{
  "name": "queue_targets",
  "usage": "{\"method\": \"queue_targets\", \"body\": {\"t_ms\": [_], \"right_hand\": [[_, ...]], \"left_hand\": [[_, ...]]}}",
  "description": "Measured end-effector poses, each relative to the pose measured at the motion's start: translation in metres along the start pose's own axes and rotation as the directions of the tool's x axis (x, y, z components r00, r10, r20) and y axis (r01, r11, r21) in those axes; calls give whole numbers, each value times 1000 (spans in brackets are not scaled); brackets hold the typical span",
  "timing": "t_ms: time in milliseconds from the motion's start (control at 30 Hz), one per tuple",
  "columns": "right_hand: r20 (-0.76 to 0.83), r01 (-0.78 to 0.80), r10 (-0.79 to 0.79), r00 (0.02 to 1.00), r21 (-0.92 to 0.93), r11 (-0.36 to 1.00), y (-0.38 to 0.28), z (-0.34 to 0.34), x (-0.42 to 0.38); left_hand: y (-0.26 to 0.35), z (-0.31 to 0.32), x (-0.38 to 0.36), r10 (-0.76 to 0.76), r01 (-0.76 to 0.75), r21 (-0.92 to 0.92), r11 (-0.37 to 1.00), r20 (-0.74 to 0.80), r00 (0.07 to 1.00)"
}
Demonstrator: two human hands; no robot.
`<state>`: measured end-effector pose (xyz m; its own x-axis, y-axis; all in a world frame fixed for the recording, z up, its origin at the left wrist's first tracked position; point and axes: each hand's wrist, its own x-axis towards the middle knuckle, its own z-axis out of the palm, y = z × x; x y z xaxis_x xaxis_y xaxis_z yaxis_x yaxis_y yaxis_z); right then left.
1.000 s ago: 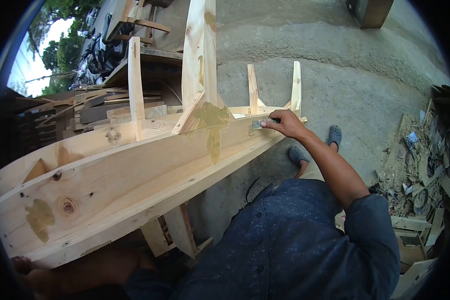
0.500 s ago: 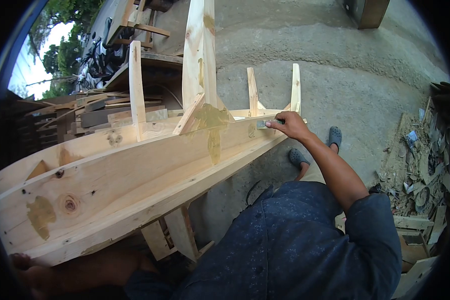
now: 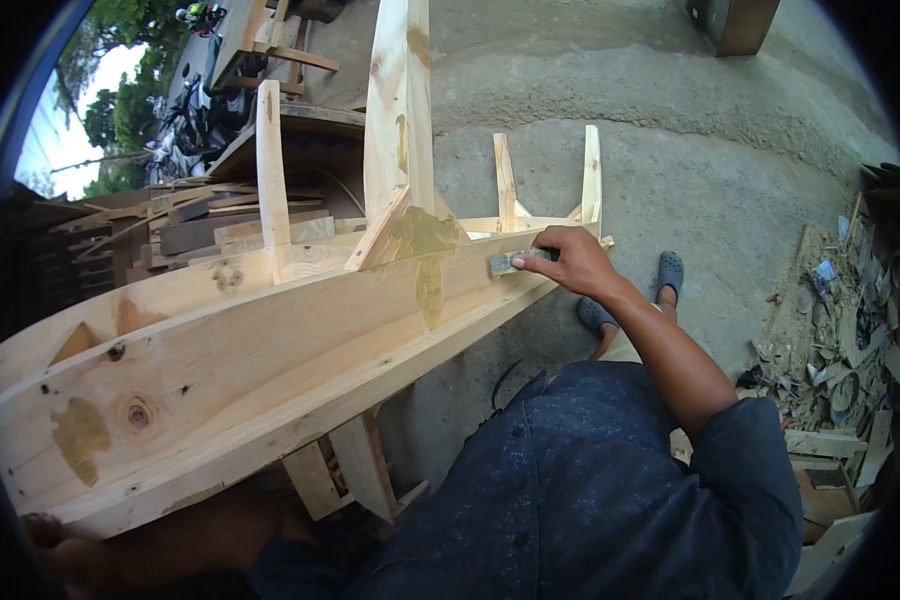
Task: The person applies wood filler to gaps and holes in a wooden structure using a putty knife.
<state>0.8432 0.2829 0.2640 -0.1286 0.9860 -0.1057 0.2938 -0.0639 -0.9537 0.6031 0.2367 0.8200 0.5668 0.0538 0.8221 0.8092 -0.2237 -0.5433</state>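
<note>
My right hand point(image 3: 575, 262) is closed around a flat grey scraper point(image 3: 502, 264), its blade against the upright side board of a long wooden frame point(image 3: 300, 320). The palm and fingers hide the rest of the scraper. To its left, a yellowish filler patch point(image 3: 428, 265) runs down the board below a tall post point(image 3: 395, 120). Another filler patch point(image 3: 81, 440) marks the board's near end. Dim at the lower left, my left hand point(image 3: 65, 555) is at the frame's near end, touching its lower corner; its fingers are too dark to read.
Slim uprights point(image 3: 592, 175) rise from the frame's far end. Stacked planks point(image 3: 195, 230) lie beyond it on the left. Wood scraps and debris point(image 3: 840, 340) cover the ground at right. My feet in grey clogs point(image 3: 671, 272) stand on the concrete floor point(image 3: 730, 200).
My right hand has moved left and slightly down along the side board with the scraper. My left hand stays at the frame's near end.
</note>
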Motion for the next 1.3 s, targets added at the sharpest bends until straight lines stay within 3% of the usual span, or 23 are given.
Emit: {"method": "queue_targets", "body": {"t_ms": [100,300,500,600,700,767,800,967,1033,1100,1167,1300], "right_hand": [[-1,120,-120,993,-36,992,-24,0,7],[31,46,-44,999,-67,997,18,15,13],[8,-83,83,997,16,996,63,29,11],[-46,-75,79,996,82,994,77,29,6],[23,-168,166,986,150,974,78,30,2],[14,-31,28,1000,321,947,72,40,4],[8,11,-13,1000,267,964,71,48,9],[-11,-36,40,999,223,974,101,48,16],[115,-242,233,966,74,967,101,28,12],[66,-212,206,976,110,971,100,29,12],[-49,-39,55,997,277,960,77,30,15],[-49,-24,38,998,247,969,75,44,22]], "left_hand": [[-3,0,0,8,-8,0,1000,4,1000],[-7,-2,-1,5,-5,-9,1000,19,1000],[-9,-1,0,3,-3,-26,1000,20,1000],[-11,-2,0,-4,5,-39,999,16,1000],[-14,-4,0,-16,17,-51,999,15,1000],[-17,-6,0,-22,24,-65,998,20,1000],[-19,-7,1,-38,41,-110,993,29,999],[-24,-12,2,38,-38,19,999,19,999],[-22,-9,0,32,-33,13,999,15,999],[-20,-7,-1,28,-28,15,999,13,1000],[-18,-6,-1,26,-26,14,1000,16,1000],[-18,-6,-1,27,-27,14,1000,15,1000]]}}
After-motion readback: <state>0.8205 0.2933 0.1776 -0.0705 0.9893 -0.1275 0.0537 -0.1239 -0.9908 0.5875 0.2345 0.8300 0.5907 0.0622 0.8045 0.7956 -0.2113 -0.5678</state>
